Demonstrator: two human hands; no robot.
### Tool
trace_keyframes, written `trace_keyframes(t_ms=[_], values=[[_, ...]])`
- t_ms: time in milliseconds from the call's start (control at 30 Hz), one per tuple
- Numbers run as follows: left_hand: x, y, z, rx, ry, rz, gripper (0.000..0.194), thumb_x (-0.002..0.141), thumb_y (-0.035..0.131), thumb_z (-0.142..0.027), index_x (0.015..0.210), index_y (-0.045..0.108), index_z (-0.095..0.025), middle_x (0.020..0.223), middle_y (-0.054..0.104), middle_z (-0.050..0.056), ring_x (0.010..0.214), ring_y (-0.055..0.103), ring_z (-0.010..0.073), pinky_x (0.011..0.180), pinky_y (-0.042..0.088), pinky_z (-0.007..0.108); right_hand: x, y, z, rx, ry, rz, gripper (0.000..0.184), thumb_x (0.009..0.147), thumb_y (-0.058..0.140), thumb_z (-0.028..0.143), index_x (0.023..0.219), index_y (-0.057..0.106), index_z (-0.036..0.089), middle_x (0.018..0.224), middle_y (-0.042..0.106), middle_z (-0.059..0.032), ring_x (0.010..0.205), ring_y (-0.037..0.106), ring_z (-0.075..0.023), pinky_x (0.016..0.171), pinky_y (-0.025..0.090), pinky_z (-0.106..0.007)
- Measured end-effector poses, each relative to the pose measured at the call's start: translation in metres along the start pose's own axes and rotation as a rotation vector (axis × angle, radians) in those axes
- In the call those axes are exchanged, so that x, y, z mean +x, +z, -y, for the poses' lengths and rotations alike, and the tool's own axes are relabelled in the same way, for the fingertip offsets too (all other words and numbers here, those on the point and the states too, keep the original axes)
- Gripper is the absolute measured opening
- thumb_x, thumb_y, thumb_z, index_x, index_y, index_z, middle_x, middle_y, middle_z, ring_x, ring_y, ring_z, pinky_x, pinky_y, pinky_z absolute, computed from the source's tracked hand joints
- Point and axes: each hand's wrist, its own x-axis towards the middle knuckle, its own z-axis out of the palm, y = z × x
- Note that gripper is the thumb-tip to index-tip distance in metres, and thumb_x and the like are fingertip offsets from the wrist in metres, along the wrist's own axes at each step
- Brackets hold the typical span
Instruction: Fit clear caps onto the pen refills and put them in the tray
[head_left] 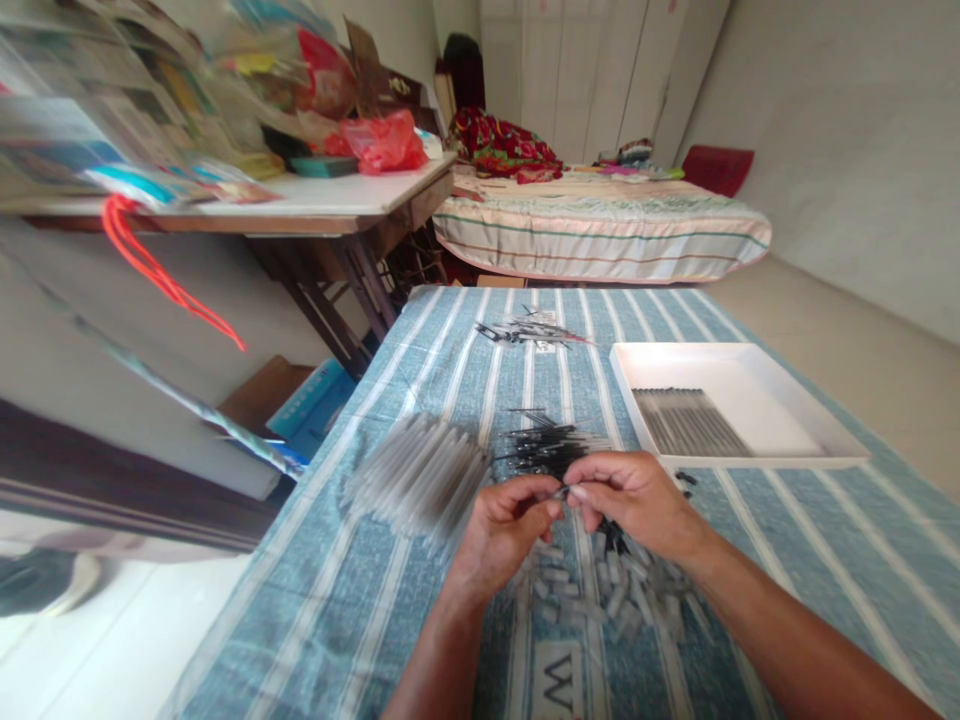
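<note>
My left hand (510,525) and my right hand (630,500) meet fingertip to fingertip above the striped cloth. Each is closed in a pinch, with a small dark piece (564,492) between them, too small to name. To the left lies a pile of long translucent tubes (424,475). Just beyond my fingers is a heap of thin black sticks (544,447), partly covered by my right hand. Below my hands, short translucent tube pieces (622,595) are scattered. A few small black parts (615,538) show under my right hand.
A shallow white tray (810,410) at the right holds a row of slim dark-tipped sticks (690,422). Tiny black bits (685,482) lie by its near edge. Farther back is a loose bunch of thin pieces (525,330). A cluttered desk (330,195) stands left, a bed (600,230) behind.
</note>
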Motion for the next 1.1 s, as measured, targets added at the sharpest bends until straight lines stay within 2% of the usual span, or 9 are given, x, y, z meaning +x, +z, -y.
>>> trace_keyframes(t_ms=[433, 567, 700, 767, 967, 1100], values=[[0.0, 0.002, -0.005, 0.064, 0.001, 0.081, 0.013, 0.072, 0.063, -0.024, 0.076, 0.07, -0.014, 0.061, 0.06, 0.0, 0.05, 0.048, 0.0092, 0.047, 0.038, 0.02, 0.0, 0.001, -0.003, -0.087, 0.015, 0.05, 0.012, 0.078, 0.051, 0.021, 0.08, 0.06, 0.014, 0.05, 0.056, 0.004, 0.043, 0.054, -0.0096, 0.046, 0.041, -0.02], [0.001, 0.003, -0.003, 0.093, 0.007, 0.064, 0.011, 0.071, 0.062, -0.022, 0.075, 0.069, -0.014, 0.057, 0.057, -0.002, 0.05, 0.047, 0.0091, 0.048, 0.037, 0.02, -0.002, -0.002, -0.002, -0.263, -0.019, 0.036, 0.015, 0.078, 0.051, 0.019, 0.085, 0.064, 0.014, 0.049, 0.054, 0.0044, 0.044, 0.052, -0.0093, 0.047, 0.04, -0.02], [0.001, 0.003, 0.002, 0.139, 0.004, 0.056, 0.01, 0.071, 0.062, -0.021, 0.076, 0.068, -0.014, 0.055, 0.054, -0.003, 0.05, 0.047, 0.0094, 0.049, 0.036, 0.021, -0.003, -0.006, 0.003, -0.47, -0.136, 0.078, 0.015, 0.08, 0.05, 0.017, 0.079, 0.064, 0.014, 0.052, 0.054, 0.004, 0.047, 0.051, -0.0085, 0.051, 0.039, -0.019], [0.002, 0.004, 0.004, 0.167, 0.005, 0.06, 0.01, 0.071, 0.061, -0.02, 0.075, 0.067, -0.014, 0.055, 0.054, -0.003, 0.051, 0.048, 0.0097, 0.049, 0.036, 0.021, -0.002, -0.006, 0.003, -0.507, -0.137, 0.091, 0.016, 0.081, 0.049, 0.018, 0.078, 0.064, 0.014, 0.051, 0.052, 0.0046, 0.047, 0.05, -0.0082, 0.051, 0.038, -0.019], [0.002, 0.005, 0.004, 0.178, 0.021, 0.082, 0.011, 0.071, 0.06, -0.022, 0.075, 0.067, -0.013, 0.058, 0.056, -0.002, 0.052, 0.047, 0.01, 0.05, 0.037, 0.021, -0.002, -0.004, -0.007, -0.487, -0.046, 0.078, 0.033, 0.086, 0.043, 0.031, 0.059, 0.055, 0.015, 0.047, 0.047, 0.0045, 0.044, 0.045, -0.0078, 0.044, 0.033, -0.018], [0.002, 0.005, 0.003, 0.172, 0.015, 0.075, 0.011, 0.071, 0.06, -0.022, 0.075, 0.066, -0.014, 0.057, 0.054, -0.002, 0.052, 0.046, 0.01, 0.05, 0.036, 0.021, -0.003, -0.005, -0.01, -0.362, -0.023, 0.065, 0.019, 0.083, 0.05, 0.032, 0.081, 0.059, 0.015, 0.057, 0.054, 0.0041, 0.047, 0.048, -0.0082, 0.045, 0.035, -0.018]])
